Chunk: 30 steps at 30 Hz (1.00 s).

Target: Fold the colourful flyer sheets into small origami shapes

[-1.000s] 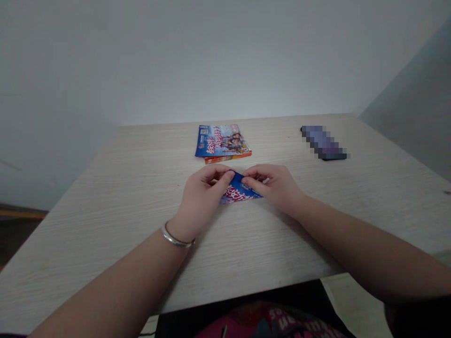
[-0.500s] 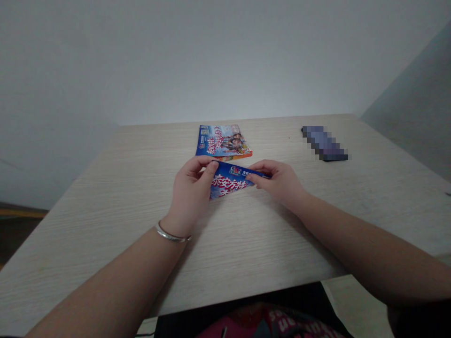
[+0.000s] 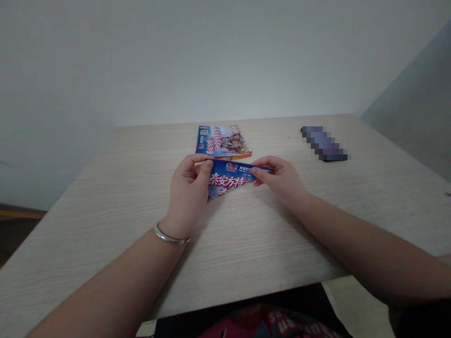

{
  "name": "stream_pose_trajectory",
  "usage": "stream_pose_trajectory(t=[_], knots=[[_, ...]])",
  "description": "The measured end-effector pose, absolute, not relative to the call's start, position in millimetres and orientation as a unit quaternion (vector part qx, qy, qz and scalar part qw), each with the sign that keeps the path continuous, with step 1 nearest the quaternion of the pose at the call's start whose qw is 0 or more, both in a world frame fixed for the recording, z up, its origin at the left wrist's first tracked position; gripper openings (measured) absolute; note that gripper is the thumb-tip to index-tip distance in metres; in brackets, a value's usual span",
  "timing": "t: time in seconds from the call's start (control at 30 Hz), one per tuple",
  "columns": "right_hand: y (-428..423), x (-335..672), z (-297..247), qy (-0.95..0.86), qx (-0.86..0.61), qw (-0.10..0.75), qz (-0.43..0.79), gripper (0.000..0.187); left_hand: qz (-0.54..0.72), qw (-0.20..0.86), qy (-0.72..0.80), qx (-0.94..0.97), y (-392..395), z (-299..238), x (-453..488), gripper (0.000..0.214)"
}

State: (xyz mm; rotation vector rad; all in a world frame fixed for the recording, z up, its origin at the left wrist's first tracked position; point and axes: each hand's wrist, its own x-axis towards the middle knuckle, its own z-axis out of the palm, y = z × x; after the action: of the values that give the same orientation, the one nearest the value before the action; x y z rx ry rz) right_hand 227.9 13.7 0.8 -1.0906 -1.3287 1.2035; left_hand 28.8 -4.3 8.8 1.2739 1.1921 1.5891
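A folded blue leaflet (image 3: 227,178) with white and red Chinese lettering is stretched between my two hands, tapering to a slanted lower edge. My left hand (image 3: 190,188) pinches its left corner, thumb on top and fingers behind. At the other end, my right hand (image 3: 278,176) grips the right corner between thumb and fingers. Just beyond my left hand lie printed leaflets (image 3: 225,141) with a blue and colourful picture cover and an orange edge showing beneath. A silver bangle (image 3: 171,236) circles my left wrist.
A dark phone (image 3: 324,144), blurred by pixels, lies at the back right of the pale wooden table (image 3: 239,263). Behind the table rises a plain wall (image 3: 225,61). The table's near edge runs in front of my lap.
My left hand has shifted slightly left, and more of the leaflet's printed face shows between the hands. Its right end sits a little higher. Both hands keep their grip.
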Motion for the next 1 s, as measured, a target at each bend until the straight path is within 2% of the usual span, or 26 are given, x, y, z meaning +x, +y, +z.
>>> stream_pose_trajectory(t=[0.17,0.33,0.63,1.0], knots=[[14.3,227.0,1.6,-0.551,-0.458,0.496,0.491,0.028,0.628,0.387,0.468,0.487,-5.7,10.5,29.7,0.003],[13.8,226.7,2.9,-0.553,-0.466,0.491,0.485,0.025,0.618,0.393,0.459,0.502,-6.3,9.1,28.8,0.019],[17.0,226.2,-0.8,-0.537,-0.469,0.500,0.491,0.026,0.610,0.351,0.483,0.521,-5.2,7.6,26.6,0.009],[24.1,228.5,-11.8,-0.537,-0.456,0.480,0.524,0.028,0.605,0.333,0.497,0.526,-4.7,9.1,26.6,0.008]])
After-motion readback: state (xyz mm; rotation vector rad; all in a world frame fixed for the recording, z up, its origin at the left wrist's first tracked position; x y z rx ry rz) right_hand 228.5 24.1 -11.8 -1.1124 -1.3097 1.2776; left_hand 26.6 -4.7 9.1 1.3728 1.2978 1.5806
